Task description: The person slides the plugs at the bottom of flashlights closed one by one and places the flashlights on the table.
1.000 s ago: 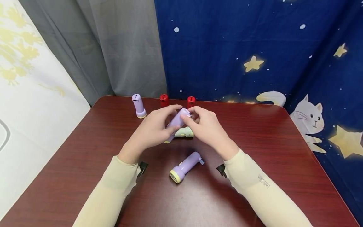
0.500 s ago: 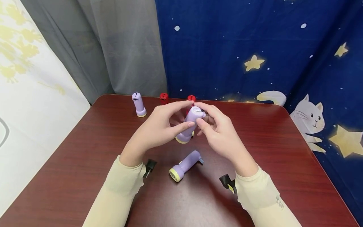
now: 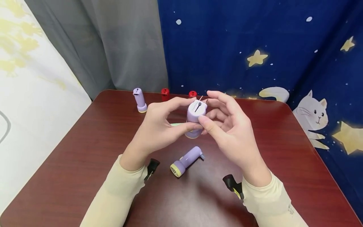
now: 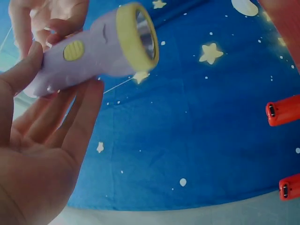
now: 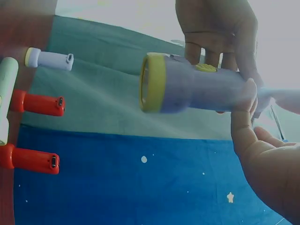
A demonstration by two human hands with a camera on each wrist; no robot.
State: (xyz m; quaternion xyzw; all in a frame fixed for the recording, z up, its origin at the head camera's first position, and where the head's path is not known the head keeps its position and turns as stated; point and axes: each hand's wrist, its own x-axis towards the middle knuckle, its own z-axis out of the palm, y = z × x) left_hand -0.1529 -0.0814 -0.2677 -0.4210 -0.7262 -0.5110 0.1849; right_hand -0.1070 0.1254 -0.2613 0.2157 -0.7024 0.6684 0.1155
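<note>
A lilac flashlight (image 3: 195,114) is held above the table between both hands, its tail end with a black keyhole-shaped mark turned up. Two thin prongs stick out beside that end. My left hand (image 3: 158,126) grips its side, thumb in front and fingers behind. At the tail, my right hand (image 3: 235,132) pinches it with the thumb in front, its other fingers curled behind. The left wrist view shows the yellow switch (image 4: 74,50) and yellow lens rim (image 4: 133,40). Below the hands a second lilac flashlight (image 3: 187,160) lies on its side, a small flap sticking out near its tail.
Along the table's (image 3: 85,176) far edge stand another lilac flashlight (image 3: 140,101) and two red flashlights (image 5: 40,104), partly hidden by the hands in the head view. A pale green flashlight (image 5: 6,93) lies behind the held one. Curtains hang past the far edge.
The held flashlight has moved right and turned from slanted to nearly upright, tail toward the head camera. Prongs now show at its tail. My right hand has shifted right, its fingers spreading behind it.
</note>
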